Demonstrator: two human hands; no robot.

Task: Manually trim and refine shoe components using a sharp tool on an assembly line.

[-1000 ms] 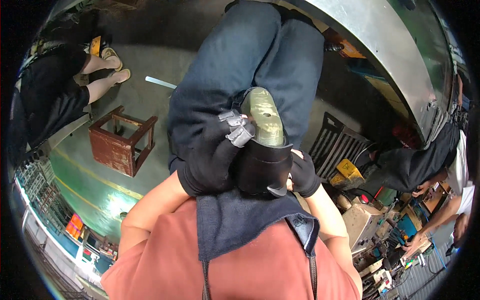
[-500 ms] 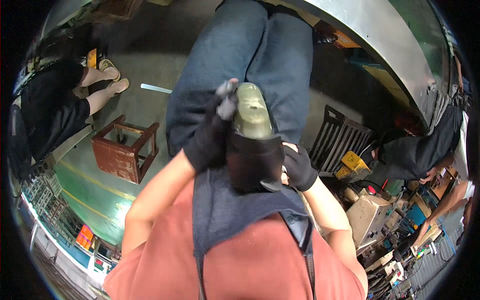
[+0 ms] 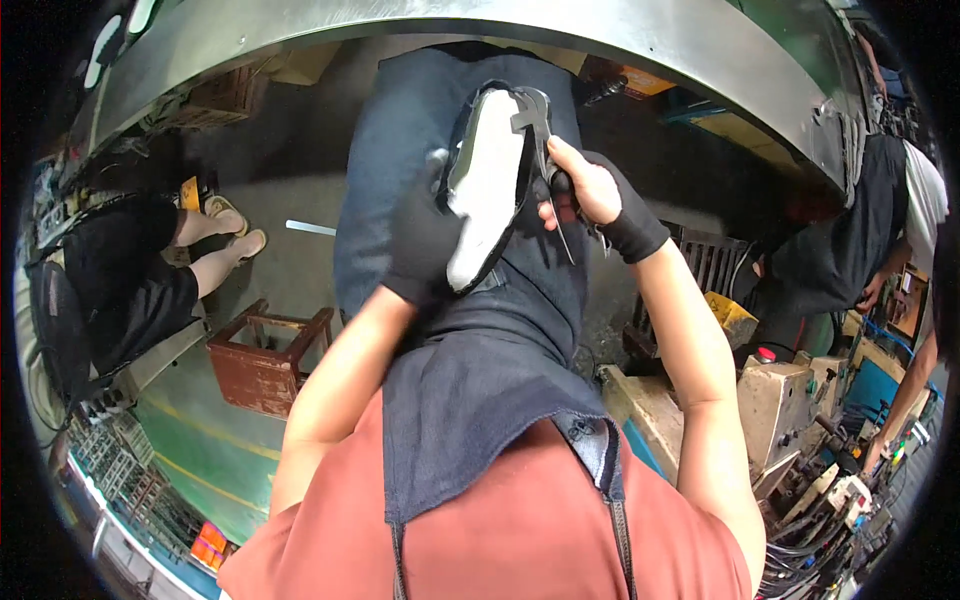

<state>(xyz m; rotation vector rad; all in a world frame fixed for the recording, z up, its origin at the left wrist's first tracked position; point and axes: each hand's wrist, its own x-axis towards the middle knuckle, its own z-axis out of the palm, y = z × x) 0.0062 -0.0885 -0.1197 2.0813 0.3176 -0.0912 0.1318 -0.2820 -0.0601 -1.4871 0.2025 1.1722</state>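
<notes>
A dark shoe (image 3: 450, 177) rests over my lap with its white underside (image 3: 488, 165) facing up. One end points away from me and the other toward my waist. My left hand (image 3: 425, 235), in a black fingerless glove, is closed around the shoe's left side; it is partly blurred. My right hand (image 3: 590, 195), gloved the same way, grips grey metal pincers (image 3: 530, 112). Their broad head lies at the far right edge of the shoe. A thin handle sticks out below my fingers.
A curved metal bench edge (image 3: 400, 35) runs across the far side. To the left stand a brown wooden stool (image 3: 260, 375) and a seated person's legs (image 3: 210, 240). On the right are a beige machine box (image 3: 770, 410), a yellow object (image 3: 732, 318) and another person (image 3: 850, 240).
The shoe has turned over and moved farther from my body, its white underside now showing. My right hand has come up to its far right side with the pincers in view.
</notes>
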